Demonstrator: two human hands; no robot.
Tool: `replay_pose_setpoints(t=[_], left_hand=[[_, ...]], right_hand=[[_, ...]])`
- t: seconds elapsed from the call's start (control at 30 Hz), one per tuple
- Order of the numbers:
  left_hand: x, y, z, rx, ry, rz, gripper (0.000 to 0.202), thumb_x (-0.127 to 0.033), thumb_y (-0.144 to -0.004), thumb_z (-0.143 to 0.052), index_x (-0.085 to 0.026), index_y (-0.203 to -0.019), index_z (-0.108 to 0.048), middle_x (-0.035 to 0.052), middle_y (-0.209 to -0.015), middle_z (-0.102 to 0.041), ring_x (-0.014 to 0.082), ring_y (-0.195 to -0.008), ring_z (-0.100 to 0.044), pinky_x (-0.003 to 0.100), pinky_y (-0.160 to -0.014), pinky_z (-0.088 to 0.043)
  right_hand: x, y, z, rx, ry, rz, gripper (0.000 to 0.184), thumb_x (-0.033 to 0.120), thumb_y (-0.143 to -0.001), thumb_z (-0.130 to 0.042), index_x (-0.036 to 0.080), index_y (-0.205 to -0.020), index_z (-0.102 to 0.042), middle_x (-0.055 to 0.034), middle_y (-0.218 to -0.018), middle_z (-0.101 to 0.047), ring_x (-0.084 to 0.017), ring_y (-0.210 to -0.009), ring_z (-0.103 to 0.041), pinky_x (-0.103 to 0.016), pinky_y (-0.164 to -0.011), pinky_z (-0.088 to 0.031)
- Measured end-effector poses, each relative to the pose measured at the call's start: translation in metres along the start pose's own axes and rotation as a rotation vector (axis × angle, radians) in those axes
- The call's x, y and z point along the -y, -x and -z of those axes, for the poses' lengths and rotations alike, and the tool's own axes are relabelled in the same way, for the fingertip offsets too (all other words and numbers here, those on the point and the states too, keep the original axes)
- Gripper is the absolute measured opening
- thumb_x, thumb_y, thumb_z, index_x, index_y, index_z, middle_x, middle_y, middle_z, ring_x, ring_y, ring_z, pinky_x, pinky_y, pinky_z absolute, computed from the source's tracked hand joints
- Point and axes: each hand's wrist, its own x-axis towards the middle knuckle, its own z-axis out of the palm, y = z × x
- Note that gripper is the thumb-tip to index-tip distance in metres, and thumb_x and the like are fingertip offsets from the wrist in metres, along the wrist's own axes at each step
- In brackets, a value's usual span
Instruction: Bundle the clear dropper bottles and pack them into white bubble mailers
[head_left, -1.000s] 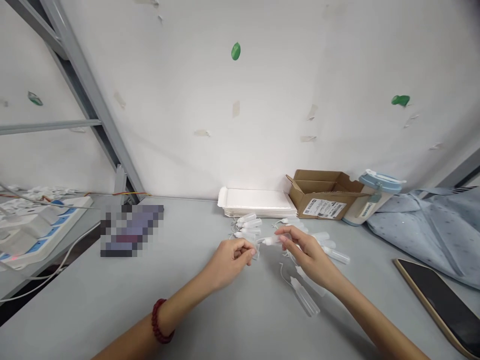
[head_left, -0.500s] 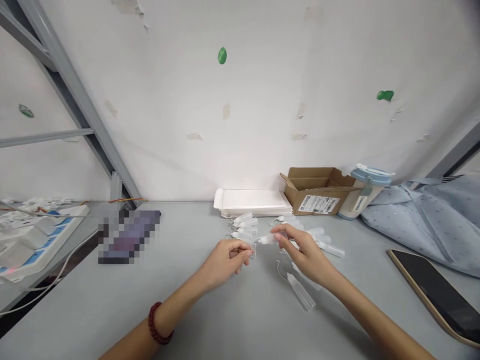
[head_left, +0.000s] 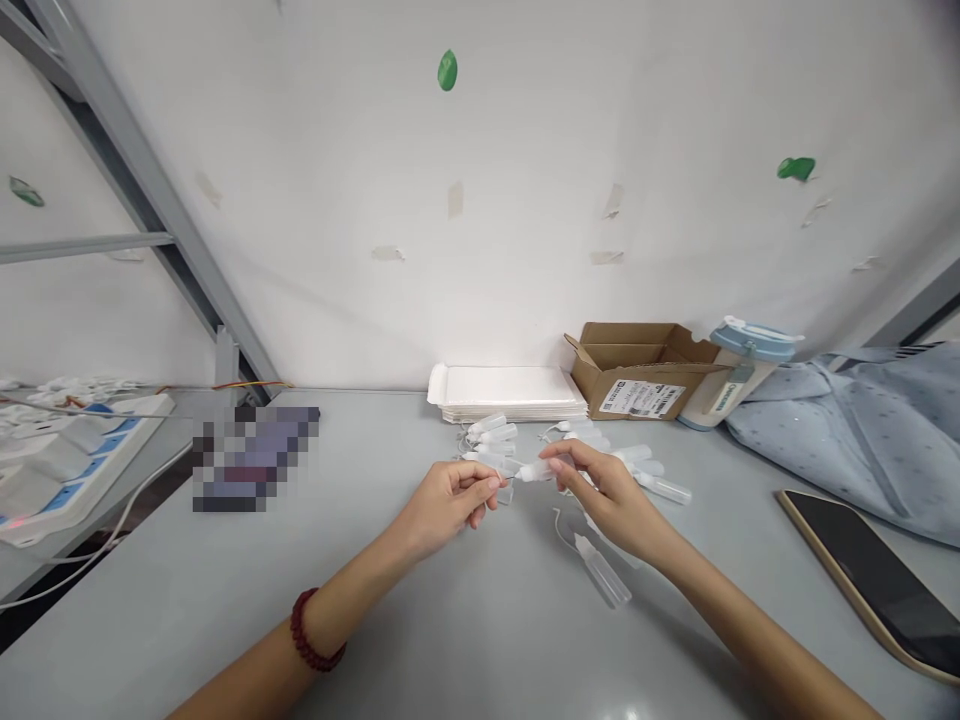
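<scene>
Your right hand (head_left: 609,497) fingers are pinching a small dropper bottle (head_left: 537,471) sideways, so its nozzle is facing your left hand (head_left: 448,503), which is pinching a tiny clear piece (head_left: 505,491).

Grey table (head_left: 465,640), clear dropper bottles (head_left: 660,488), white tray stack (head_left: 510,392), cardboard box (head_left: 645,372), tablet (head_left: 877,585), blue cloth (head_left: 847,430)

Small translucent dropper bottle (head_left: 534,471), nozzle pointing left, roughly horizontal above the bench (head_left: 450,620), pinched in the right hand (head_left: 600,495). Clear cap (head_left: 504,491) sits at the left hand (head_left: 442,505) fingertips.
</scene>
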Motion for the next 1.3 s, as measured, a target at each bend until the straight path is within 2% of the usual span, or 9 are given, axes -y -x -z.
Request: replay_pose_setpoints(t=[0.2,0.4,0.63,0.8,1.13,1.3], left_hand=[[0.005,-0.001,0.0,0.011,0.004,0.002,0.03,-0.041,-0.079,-0.054,-0.015,-0.065,-0.057,-0.005,-0.05,-0.045,0.0071,-0.046,-0.038,0.021,-0.047,-0.028],[0.003,0.002,-0.005,0.003,0.06,-0.006,0.026,-0.039,-0.08,-0.055,-0.015,-0.072,-0.06,-0.004,-0.056,-0.048,0.0063,-0.047,-0.039,0.021,-0.048,-0.03],[0.002,0.005,-0.006,-0.014,0.053,0.014,0.026,-0.039,-0.079,-0.054,-0.015,-0.07,-0.059,-0.0042,-0.053,-0.046,0.0069,-0.047,-0.038,0.021,-0.048,-0.03],[0.003,0.007,-0.014,-0.11,0.019,-0.037,0.026,-0.035,-0.081,-0.051,-0.015,-0.064,-0.055,-0.0025,-0.058,-0.049,0.0075,-0.05,-0.042,0.021,-0.049,-0.031],[0.007,0.013,-0.021,-0.124,0.032,-0.045,0.024,-0.028,-0.081,-0.049,-0.015,-0.061,-0.052,-0.0033,-0.054,-0.05,0.0077,-0.048,-0.046,0.02,-0.048,-0.033],[0.002,0.01,-0.017,-0.112,0.06,-0.052,0.026,-0.029,-0.082,-0.049,-0.015,-0.06,-0.053,-0.0026,-0.055,-0.052,0.0084,-0.049,-0.048,0.021,-0.05,-0.036]], right_hand=[[0.001,0.0,-0.001,0.014,-0.028,-0.025,0.026,0.038,-0.091,-0.038,0.021,-0.095,-0.057,0.0001,-0.069,-0.057,-0.014,-0.064,-0.053,-0.023,-0.054,-0.04],[-0.001,0.001,-0.002,0.013,-0.045,-0.021,0.027,0.039,-0.091,-0.038,0.021,-0.095,-0.058,-0.0001,-0.068,-0.056,-0.014,-0.067,-0.054,-0.024,-0.057,-0.042],[0.0,0.003,-0.01,-0.057,-0.014,0.025,0.027,0.037,-0.091,-0.039,0.019,-0.095,-0.059,0.0001,-0.065,-0.056,-0.013,-0.06,-0.053,-0.022,-0.051,-0.04],[-0.002,0.009,-0.019,-0.116,0.018,0.076,0.026,0.034,-0.092,-0.039,0.018,-0.095,-0.059,0.0006,-0.063,-0.056,-0.012,-0.058,-0.052,-0.023,-0.052,-0.04],[-0.004,0.012,-0.024,-0.042,-0.047,0.081,0.023,0.031,-0.092,-0.041,0.019,-0.096,-0.059,0.0011,-0.063,-0.062,-0.012,-0.056,-0.051,-0.021,-0.046,-0.034],[0.002,0.009,-0.017,-0.028,-0.074,0.075,0.023,0.032,-0.091,-0.044,0.02,-0.098,-0.062,0.0012,-0.064,-0.064,-0.011,-0.058,-0.052,-0.02,-0.047,-0.035]])
